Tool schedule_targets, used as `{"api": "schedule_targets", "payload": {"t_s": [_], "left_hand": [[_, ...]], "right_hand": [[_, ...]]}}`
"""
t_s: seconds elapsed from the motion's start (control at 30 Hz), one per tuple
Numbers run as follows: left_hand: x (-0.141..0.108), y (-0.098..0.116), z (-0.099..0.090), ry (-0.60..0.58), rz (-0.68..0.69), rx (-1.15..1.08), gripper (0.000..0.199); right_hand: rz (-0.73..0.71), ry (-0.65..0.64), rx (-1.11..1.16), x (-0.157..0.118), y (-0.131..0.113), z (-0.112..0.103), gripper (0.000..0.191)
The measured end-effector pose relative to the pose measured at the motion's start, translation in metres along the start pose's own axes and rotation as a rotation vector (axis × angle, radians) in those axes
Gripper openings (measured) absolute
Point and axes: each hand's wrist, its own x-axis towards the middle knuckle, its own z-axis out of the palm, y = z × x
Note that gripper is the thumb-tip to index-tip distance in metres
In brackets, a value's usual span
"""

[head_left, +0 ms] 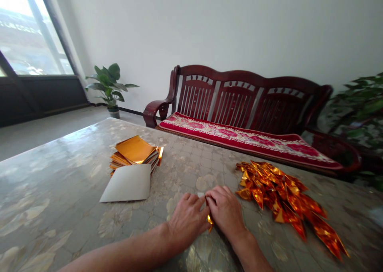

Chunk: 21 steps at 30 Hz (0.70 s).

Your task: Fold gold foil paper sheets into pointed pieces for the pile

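Observation:
My left hand [189, 216] and my right hand [226, 210] meet low in the middle of the view, just above the tabletop. Between them is a piece of gold foil paper [210, 222], mostly hidden by my fingers, with a shiny strip showing. The fingers of both hands are bent closed around it. To the left lies a stack of gold foil sheets [134, 149], with one sheet [127, 184] leaning pale side up at its front. A heap of folded gold foil pieces [278, 190] spreads to the right of my right hand.
The table [74, 172] has a glossy floral cover. Behind it stands a dark red wooden bench [233, 100] with a red patterned cushion [239, 138]. One potted plant [109, 84] is at the back left, another plant [365, 108] at the right edge.

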Motion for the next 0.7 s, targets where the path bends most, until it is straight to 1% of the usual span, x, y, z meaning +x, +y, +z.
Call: {"api": "schedule_targets", "payload": {"t_s": [0.27,0.5,0.7], "left_hand": [[0.0003,-0.0003,-0.0025,-0.015,0.001,-0.013,0.025],[0.0012,-0.0015,-0.0027,-0.025,0.000,-0.006,0.026],[-0.0001,-0.0020,0.0000,-0.015,0.009,-0.010,0.026]], "right_hand": [[-0.060,0.029,0.061,-0.0034,-0.0003,-0.0007,0.018],[-0.151,0.108,0.133,-0.0048,0.0037,0.0070,0.015],[-0.199,0.125,0.118,-0.0072,0.0055,0.0080,0.015]]}}
